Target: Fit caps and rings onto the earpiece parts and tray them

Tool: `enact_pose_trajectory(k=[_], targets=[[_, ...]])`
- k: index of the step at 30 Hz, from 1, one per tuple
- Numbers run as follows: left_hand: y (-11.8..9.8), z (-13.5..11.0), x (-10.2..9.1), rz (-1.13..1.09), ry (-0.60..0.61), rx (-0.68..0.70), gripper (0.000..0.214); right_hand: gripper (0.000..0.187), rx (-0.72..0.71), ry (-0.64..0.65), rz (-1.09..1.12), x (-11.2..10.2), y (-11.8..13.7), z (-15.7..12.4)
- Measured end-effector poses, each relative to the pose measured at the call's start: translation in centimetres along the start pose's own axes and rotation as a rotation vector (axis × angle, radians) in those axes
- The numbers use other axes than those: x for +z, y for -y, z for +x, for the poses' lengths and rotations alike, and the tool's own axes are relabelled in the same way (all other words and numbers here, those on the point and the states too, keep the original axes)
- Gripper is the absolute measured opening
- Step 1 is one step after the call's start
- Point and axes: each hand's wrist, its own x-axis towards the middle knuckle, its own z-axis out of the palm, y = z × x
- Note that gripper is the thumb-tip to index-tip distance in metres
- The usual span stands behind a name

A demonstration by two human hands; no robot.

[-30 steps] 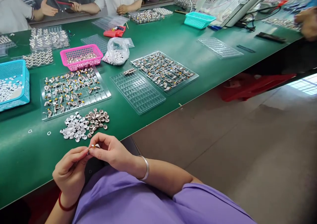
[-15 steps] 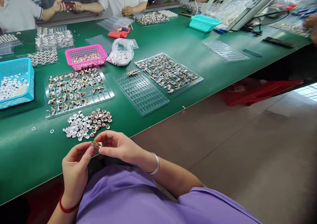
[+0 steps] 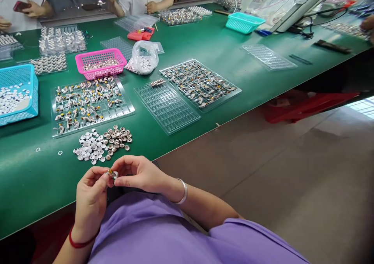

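Note:
At the table's near edge, both hands meet around a small silvery part with a yellow tab (image 3: 114, 175). My left hand (image 3: 92, 192) pinches its left side between thumb and fingers. On the other side, the thumb and forefinger of my right hand (image 3: 143, 176) grip it too. The fingers partly cover the part, so its full shape is hidden. Just beyond lie a pile of white round caps (image 3: 90, 146) and, touching it, a pile of silver-beige round cups (image 3: 118, 139). Farther back, a clear tray (image 3: 127, 107) carries rows of curved pieces with yellow tabs.
Behind are a pink basket (image 3: 101, 74), a blue basket (image 3: 19, 114) of white caps and a plastic bag (image 3: 143, 61) of small parts. A clear tray (image 3: 172, 112) and a filled tray (image 3: 220, 98) lie right of centre. Co-workers sit across the green table (image 3: 233, 73).
My hands have turned the small part slightly and its round opening shows more. Across the table, the two co-workers' hands have parted, and the one at left now holds a red phone-like object.

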Motion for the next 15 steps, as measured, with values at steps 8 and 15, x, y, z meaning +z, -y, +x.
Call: enact_pose_trajectory(k=[8, 15], targets=[[0.4, -0.1, -1.2, 0.103, 0.037, 0.033, 0.029, 0.032, -0.015, -0.072, 0.055, -0.1, 0.1, -0.1], [-0.2, -0.8, -2.1, 0.449, 0.089, 0.274, 0.016, 0.035, -0.041, -0.109, 0.102, 0.5, -0.5, -0.3]])
